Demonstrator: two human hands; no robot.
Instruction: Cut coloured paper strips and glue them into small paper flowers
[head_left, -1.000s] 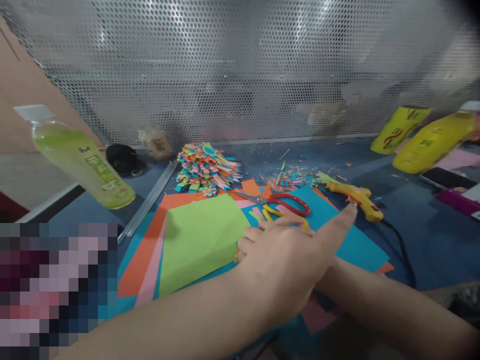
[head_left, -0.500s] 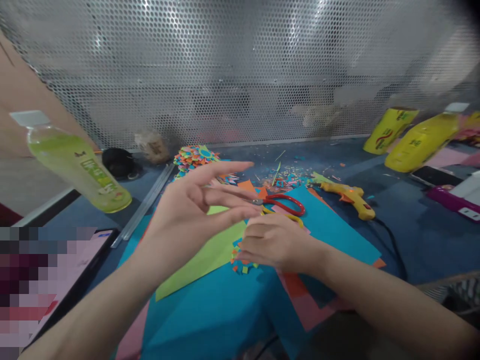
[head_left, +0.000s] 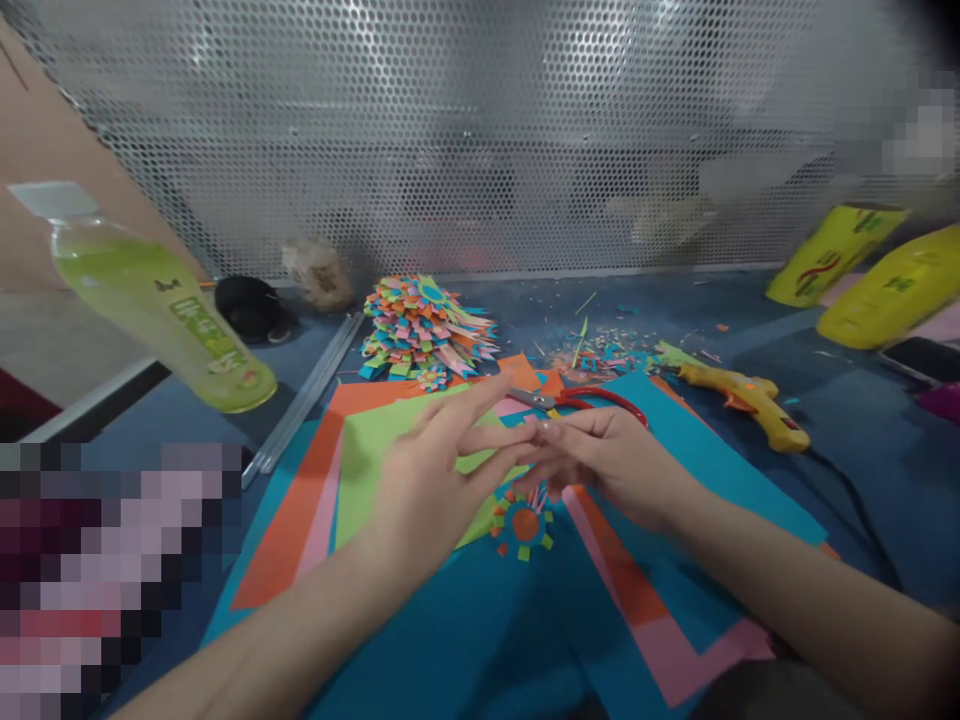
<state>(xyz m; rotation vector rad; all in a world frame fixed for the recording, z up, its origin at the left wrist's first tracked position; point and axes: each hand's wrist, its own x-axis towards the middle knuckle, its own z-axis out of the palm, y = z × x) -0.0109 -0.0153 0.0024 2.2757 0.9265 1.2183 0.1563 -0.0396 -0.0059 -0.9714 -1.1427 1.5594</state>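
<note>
My left hand is over the green paper, its fingers stretched out to the right. My right hand meets it, the thumb and fingers pressed together at a left fingertip. Anything tiny between them cannot be made out. Just below the fingers is a small paper flower with an orange centre and green and orange tabs around its rim. Its upper part is partly covered by the fingers. Behind the hands lie red-handled scissors, partly hidden by my right hand.
Blue paper and orange paper spread beneath. A pile of colourful paper flowers stands behind, near paper scraps. A yellow glue gun with a cord is right. A green drink bottle and clear sticks are left.
The view has shifted, so the table's things sit further right. My right hand has turned and lifted its fingers to my left fingertips, uncovering more of the paper flower.
</note>
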